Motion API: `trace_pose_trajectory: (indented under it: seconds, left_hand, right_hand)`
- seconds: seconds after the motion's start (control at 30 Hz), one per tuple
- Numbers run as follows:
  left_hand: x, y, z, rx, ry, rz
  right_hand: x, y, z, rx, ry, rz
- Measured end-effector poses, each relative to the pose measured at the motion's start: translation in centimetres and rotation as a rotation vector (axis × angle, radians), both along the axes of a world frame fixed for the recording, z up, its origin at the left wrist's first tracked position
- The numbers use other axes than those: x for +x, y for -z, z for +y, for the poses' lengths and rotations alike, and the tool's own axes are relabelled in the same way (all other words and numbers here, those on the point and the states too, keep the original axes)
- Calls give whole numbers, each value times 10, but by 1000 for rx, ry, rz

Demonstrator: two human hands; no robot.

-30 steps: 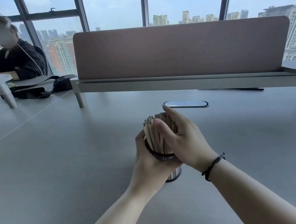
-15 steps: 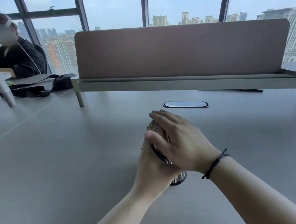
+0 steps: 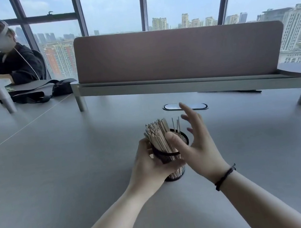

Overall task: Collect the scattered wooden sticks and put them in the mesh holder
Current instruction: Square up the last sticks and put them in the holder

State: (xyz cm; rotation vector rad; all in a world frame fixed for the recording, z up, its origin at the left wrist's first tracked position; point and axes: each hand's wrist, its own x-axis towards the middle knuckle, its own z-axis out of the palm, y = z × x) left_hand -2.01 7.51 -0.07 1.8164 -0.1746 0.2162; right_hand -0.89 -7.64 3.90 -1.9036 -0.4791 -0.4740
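Wooden sticks [image 3: 159, 138] stand bunched in the black mesh holder [image 3: 168, 157], most of them leaning toward its left rim, with a few thin ones upright at the far side. The mesh holder stands on the grey desk [image 3: 59, 186] between the two hands. The left hand [image 3: 150, 168] wraps round the holder's left wall, fingers curled on the mesh and gripping it. The right hand [image 3: 197, 146] is just right of the holder with fingers spread and straight, holding nothing; its thumb lies across the front of the sticks near the rim. A dark cord bracelet [image 3: 224, 177] circles the right wrist.
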Motion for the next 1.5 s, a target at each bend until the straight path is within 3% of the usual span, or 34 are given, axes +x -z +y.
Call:
trace_pose_trajectory:
  seconds: [0.2, 0.37, 0.5, 0.6, 0.77, 0.93, 1.07, 1.23, 1.5]
  left_hand:
    - [0, 7, -2, 110, 34, 5]
    - [6, 16, 10, 143, 28, 32]
    - [2, 17, 13, 71, 23, 51]
    - [0, 14, 14, 68, 39, 45]
    - [-3, 8, 12, 5, 118, 81]
    - [-5, 10, 8, 99, -37, 15]
    - [-5, 13, 3, 263, -226, 14]
    - [-5, 17, 7, 235, -119, 2]
    - [29, 16, 14, 219, -165, -14]
  right_hand:
    - [-15, 30, -3, 15, 21, 234]
    - [-22, 34, 4, 34, 175, 211]
    - [-14, 26, -17, 383, -117, 380]
    - [-3, 30, -30, 475, -103, 458]
    - [3, 40, -31, 431, 69, 446]
    - [0, 38, -30, 415, -66, 551]
    - [-1, 41, -27, 201, -119, 385]
    - [8, 57, -25, -5, -34, 346]
    - [42, 55, -9, -158, 29, 323]
